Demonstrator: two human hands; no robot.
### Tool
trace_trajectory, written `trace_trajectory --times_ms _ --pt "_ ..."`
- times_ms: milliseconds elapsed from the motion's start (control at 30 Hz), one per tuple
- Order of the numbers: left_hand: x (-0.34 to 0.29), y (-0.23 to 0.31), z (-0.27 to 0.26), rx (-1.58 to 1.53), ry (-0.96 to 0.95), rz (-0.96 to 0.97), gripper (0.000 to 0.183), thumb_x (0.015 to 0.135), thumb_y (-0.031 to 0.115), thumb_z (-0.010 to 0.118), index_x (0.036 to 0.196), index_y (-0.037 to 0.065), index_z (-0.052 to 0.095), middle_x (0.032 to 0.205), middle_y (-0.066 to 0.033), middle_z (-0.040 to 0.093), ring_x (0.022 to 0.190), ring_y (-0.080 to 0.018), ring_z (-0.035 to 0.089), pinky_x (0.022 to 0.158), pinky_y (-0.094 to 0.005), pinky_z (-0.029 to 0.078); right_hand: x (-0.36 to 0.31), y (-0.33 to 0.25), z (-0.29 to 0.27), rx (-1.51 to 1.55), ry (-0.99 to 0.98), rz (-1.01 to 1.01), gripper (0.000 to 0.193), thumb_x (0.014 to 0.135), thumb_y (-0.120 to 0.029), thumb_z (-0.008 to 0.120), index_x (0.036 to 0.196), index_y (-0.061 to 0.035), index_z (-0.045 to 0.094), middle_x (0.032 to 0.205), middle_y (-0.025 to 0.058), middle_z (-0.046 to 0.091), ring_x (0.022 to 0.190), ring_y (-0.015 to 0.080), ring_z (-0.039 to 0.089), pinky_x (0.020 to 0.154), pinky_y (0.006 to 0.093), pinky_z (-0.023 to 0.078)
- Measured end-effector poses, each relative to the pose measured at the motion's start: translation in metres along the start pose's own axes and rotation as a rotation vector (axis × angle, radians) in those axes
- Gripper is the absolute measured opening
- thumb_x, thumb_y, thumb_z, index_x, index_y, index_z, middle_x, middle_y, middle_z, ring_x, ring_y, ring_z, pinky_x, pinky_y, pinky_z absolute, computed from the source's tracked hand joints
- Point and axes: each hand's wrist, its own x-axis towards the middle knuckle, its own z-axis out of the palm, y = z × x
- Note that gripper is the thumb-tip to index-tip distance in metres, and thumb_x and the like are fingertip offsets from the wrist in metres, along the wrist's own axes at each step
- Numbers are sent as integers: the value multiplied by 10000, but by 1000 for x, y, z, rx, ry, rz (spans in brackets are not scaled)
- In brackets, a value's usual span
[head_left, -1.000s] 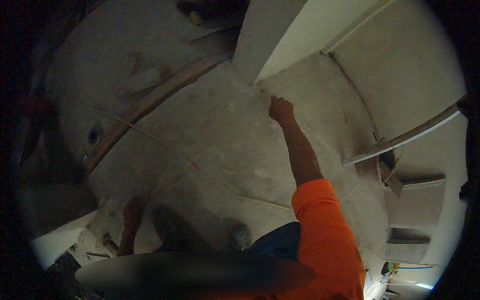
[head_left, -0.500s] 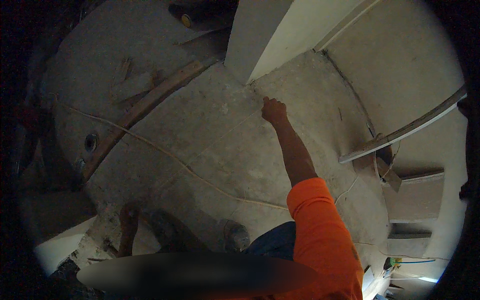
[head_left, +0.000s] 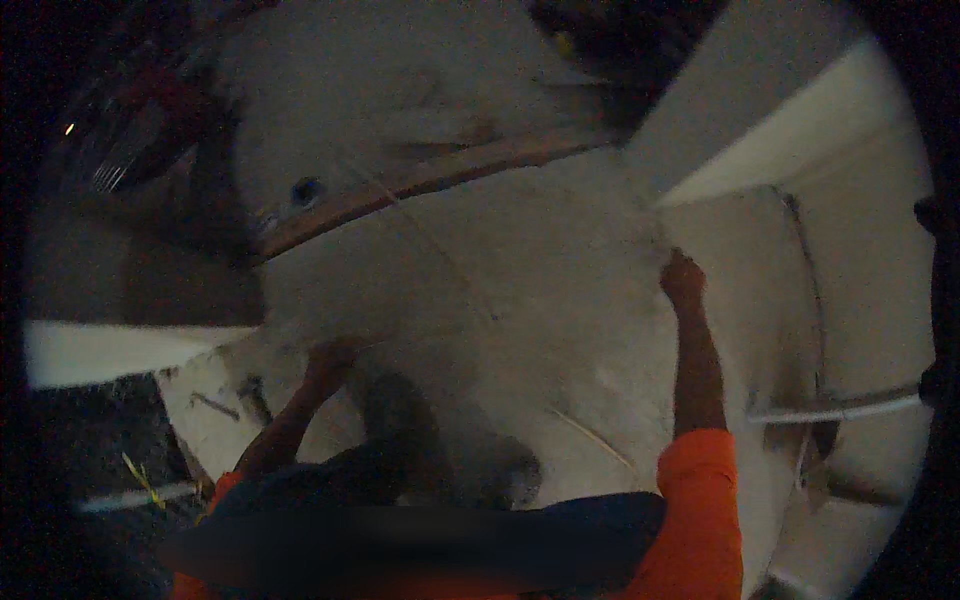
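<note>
My right hand (head_left: 683, 282) is stretched out over the concrete floor, its fingers closed in a fist beside the lower corner of a pale wall. A thin pale string (head_left: 372, 344) shows faintly at my left hand (head_left: 330, 366), which is lower and to the left, blurred, with its fingers closed. Between the hands the string fades into the dim floor; the earlier frame shows it running from the right fist toward the left hand. A pale cord (head_left: 435, 240) lies on the floor beyond my left hand.
A long wooden plank (head_left: 430, 180) lies across the floor ahead. Past it sits a small dark round object (head_left: 305, 190). The pale wall (head_left: 780, 130) rises at the upper right. A pale-edged strip (head_left: 850, 410) juts in at right. Dark rubble (head_left: 110, 440) is at lower left.
The view has swung, so the plank and wall appear farther right. My left hand shows farther forward and more of its arm is in view. My right fist stays closed near the wall corner.
</note>
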Motion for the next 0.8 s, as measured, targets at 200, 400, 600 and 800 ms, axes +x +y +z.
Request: trace_trajectory --times_ms 200,400,600,800 --pt "8 39 -18 36 -157 -138 256 951 244 515 1135 120 642 1013 -141 667 923 -357 650 780 -495 510 -22 0 -13 -117 -89 8 267 895 -181 602 1128 -51 597 945 159 694 867 341 713 739 471 583" --pt "-1 32 -6 -134 -93 -107 273 935 272 570 1140 108 641 1084 -162 659 985 -374 641 825 -511 506 -24 -5 -33 -70 -189 67 303 911 -217 585 1155 -38 571 998 192 692 884 381 705 754 476 583" --pt "4 33 -4 -98 -61 -55 284 900 254 595 1141 117 661 1162 -151 652 1044 -358 635 877 -490 508 -26 4 -16 -100 -128 34 273 910 -223 572 1123 -53 588 967 195 688 858 371 706 746 476 582" --pt "15 34 -9 -75 -162 -109 271 920 223 530 1123 115 672 1133 -127 668 1040 -341 641 897 -466 510 -23 16 6 -138 6 -33 255 907 -232 583 1108 -75 599 896 155 692 771 334 715 666 435 593"
